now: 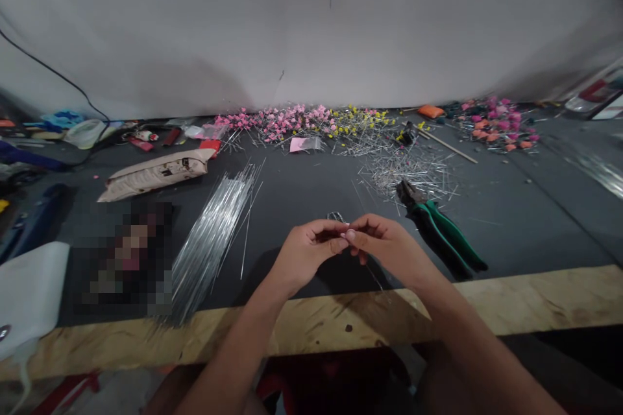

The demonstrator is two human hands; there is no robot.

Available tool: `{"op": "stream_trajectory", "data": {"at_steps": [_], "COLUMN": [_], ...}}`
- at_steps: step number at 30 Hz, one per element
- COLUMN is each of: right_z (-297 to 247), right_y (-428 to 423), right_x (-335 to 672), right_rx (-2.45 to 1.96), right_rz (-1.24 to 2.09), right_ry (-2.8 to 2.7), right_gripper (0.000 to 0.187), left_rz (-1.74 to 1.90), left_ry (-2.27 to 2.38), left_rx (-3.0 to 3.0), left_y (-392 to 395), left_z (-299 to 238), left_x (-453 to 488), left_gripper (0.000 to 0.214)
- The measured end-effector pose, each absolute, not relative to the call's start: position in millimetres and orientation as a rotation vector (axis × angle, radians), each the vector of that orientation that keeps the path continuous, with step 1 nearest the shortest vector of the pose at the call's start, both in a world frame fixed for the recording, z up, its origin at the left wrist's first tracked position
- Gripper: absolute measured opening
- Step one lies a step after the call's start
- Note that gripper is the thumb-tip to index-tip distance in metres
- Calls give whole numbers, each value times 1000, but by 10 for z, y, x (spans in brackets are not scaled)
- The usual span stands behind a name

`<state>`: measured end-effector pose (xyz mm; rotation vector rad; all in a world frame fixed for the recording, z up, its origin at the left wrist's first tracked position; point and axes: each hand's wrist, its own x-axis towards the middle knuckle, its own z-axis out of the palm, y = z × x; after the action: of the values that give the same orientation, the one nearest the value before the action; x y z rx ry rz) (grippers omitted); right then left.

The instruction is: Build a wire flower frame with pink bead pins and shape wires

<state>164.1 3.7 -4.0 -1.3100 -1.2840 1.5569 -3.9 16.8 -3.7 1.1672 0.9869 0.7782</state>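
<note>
Over the front of the dark table, my left hand (311, 246) and my right hand (387, 243) meet, thumbs and forefingers pinched together. Between the fingertips is a small pink piece (346, 234), mostly hidden by them. A thin wire (374, 277) runs down below my right hand. Just behind the fingers, a little silvery bunch of wire (335, 216) shows in part. To the right lie pliers (445, 233) with green and black handles. A bundle of straight silver wires (214, 233) lies to the left of my hands.
Along the wall are piles of wires tipped pink (296, 118), yellow (365, 122) and magenta and orange (503, 122). A loose heap of bare wires (409, 172) lies behind the pliers. A long beige packet (158, 173) and a white device (34, 292) are on the left.
</note>
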Motion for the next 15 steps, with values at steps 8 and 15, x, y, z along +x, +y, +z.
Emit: {"op": "stream_trajectory", "data": {"at_steps": [8,15], "right_z": [-52,-92], "right_y": [57,58], "right_x": [1599,1505], "right_rx": [-1190,-1195], "right_rz": [1672,1673], "right_ry": [-1165,-1092], "right_gripper": [17,18], "left_rz": [820,856], "left_ry": [1133,1306], "left_rx": [1429,1848], "left_y": [127,117], "left_z": [-53,26], "left_x": [-37,-48], "left_gripper": [17,13]}}
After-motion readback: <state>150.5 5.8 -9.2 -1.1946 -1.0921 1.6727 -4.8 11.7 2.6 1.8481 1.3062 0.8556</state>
